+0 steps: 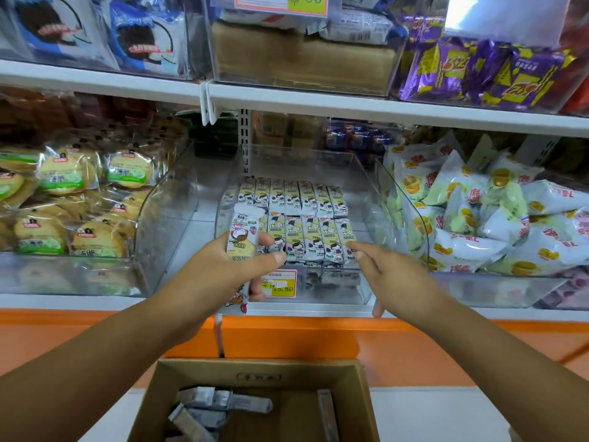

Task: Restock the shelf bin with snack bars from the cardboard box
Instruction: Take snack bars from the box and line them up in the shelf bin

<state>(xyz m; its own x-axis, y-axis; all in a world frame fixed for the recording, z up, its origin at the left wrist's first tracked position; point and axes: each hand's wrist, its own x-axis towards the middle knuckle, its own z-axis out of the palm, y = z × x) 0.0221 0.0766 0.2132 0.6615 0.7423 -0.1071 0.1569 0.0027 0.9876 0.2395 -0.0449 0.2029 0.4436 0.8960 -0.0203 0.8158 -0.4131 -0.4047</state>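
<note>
Left grip (229, 266) is curled round one white-and-yellow foil-wrapped snack bar (243, 231). The bar is upright, thumb across its front, fingers behind. Right grip (392, 275) is spread and holds nothing. Its index tip is at the right-end bar of the near row; touching or just short, can't tell from this angle.

The clear plastic shelf bin (334, 291) is straight ahead of both grips, just past the fingertips. Inside it are two tidy rows of matching bars (302, 215), packed side by side. The brown cardboard box (255, 366) is below and behind both wrists, with a few silver-wrapped bars (216, 406) in the bottom.

Handling, my read:
- The bar is light, the wrapper slick and crinkly, the contents likely brittle.
- Hold it by the long sides at mid-length, not by the crimped ends, and squeeze lightly.
- The next slot is probably at the near row's left end, just beyond the left grip.
- The right grip can steady the row so it doesn't topple.
</note>
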